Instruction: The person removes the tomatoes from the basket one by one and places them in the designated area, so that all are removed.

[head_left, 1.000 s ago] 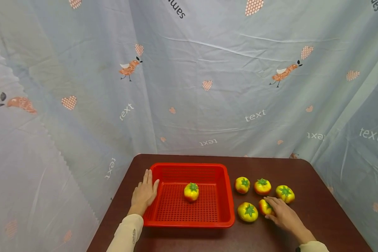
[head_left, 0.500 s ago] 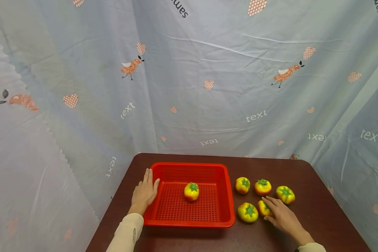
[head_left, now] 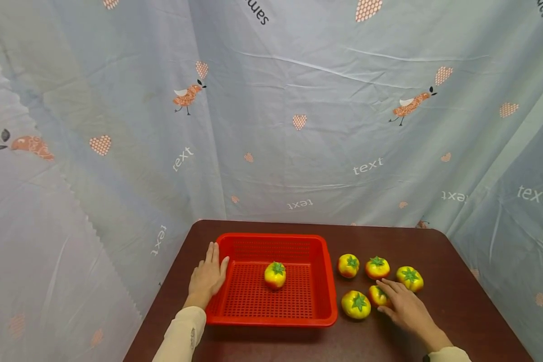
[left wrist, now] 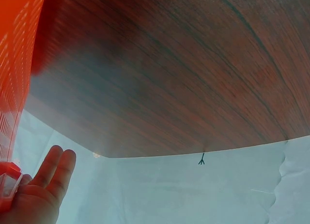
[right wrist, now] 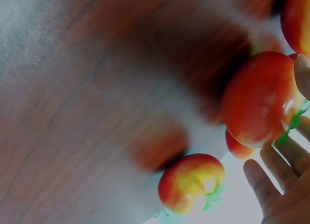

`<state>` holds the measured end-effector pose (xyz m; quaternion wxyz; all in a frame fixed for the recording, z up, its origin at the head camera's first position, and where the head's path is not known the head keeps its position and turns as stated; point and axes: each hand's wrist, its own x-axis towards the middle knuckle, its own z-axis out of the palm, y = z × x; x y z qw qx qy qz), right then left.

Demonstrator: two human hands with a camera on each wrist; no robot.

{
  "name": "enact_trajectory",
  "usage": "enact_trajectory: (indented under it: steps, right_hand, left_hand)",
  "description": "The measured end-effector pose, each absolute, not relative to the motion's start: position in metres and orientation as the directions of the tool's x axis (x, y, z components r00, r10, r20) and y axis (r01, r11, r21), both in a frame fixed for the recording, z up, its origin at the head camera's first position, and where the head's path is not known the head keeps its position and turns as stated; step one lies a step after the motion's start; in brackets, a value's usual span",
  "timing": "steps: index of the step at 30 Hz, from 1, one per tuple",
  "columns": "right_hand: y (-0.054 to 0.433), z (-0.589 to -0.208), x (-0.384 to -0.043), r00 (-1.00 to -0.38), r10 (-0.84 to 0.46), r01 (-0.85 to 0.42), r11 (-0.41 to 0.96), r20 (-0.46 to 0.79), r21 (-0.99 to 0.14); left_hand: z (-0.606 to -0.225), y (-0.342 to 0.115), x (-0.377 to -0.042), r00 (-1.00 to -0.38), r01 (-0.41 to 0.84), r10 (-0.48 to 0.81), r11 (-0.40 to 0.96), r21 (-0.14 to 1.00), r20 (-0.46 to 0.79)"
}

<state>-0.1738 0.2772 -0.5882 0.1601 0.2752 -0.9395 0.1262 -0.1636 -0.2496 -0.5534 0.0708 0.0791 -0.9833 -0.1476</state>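
Note:
My left hand (head_left: 206,277), fingers straight, rests at the left rim of a red plastic basket (head_left: 271,322). In the left wrist view, the basket's slotted wall (left wrist: 17,64) stands beside that hand. One yellow-red tomato (head_left: 274,277) with a green leafy top sits inside the basket. To its right, my right hand (head_left: 407,309) holds another tomato (head_left: 377,296) between thumb and fingers, from above and the right. The right wrist view shows this tomato (right wrist: 259,100) with the thumb on one side and the fingertips (right wrist: 269,153) near its green top.
Close around the right hand lie several more tomatoes: one at the front left (head_left: 356,305), others behind, such as a back-row tomato (head_left: 377,269) and a right-hand tomato (head_left: 409,279). The dark brown table (head_left: 253,347) ends at a patterned curtain (head_left: 271,151).
The right hand and the tomato at its fingers have shifted slightly left and away from me. The left hand, the basket and the other tomatoes stay put.

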Motion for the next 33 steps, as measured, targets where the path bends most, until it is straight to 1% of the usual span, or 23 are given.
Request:
enact_trajectory:
  steps: [7,14,18,25,29,33]
  right_hand:
    - [0.267,-0.579,-0.178,-0.778,-0.482,-0.571,0.81,0.404,-0.135]
    - [0.242,-0.562,-0.183,-0.771,-0.484,-0.589,0.789,0.414,-0.176]
    - [0.225,-0.553,-0.187,-0.766,-0.498,-0.603,0.776,0.406,-0.186]
    - [0.196,-0.548,-0.194,-0.747,-0.541,-0.642,0.738,0.386,-0.209]
    - [0.182,-0.544,-0.196,-0.739,-0.555,-0.654,0.726,0.382,-0.21]
    - [0.17,-0.536,-0.198,-0.716,-0.577,-0.679,0.708,0.394,-0.196]
  left_hand:
    - [-0.554,-0.249,-0.165,-0.976,-0.135,-0.182,0.939,0.317,0.123]
    - [-0.553,-0.249,-0.165,-0.976,-0.141,-0.186,0.935,0.326,0.11]
    - [-0.554,-0.249,-0.165,-0.979,-0.135,-0.174,0.944,0.303,0.105]
    - [-0.556,-0.251,-0.165,-0.982,-0.132,-0.158,0.966,0.221,0.104]
    - [-0.556,-0.251,-0.166,-0.981,-0.137,-0.162,0.968,0.212,0.105]
    - [-0.556,-0.25,-0.166,-0.98,-0.137,-0.164,0.968,0.209,0.114]
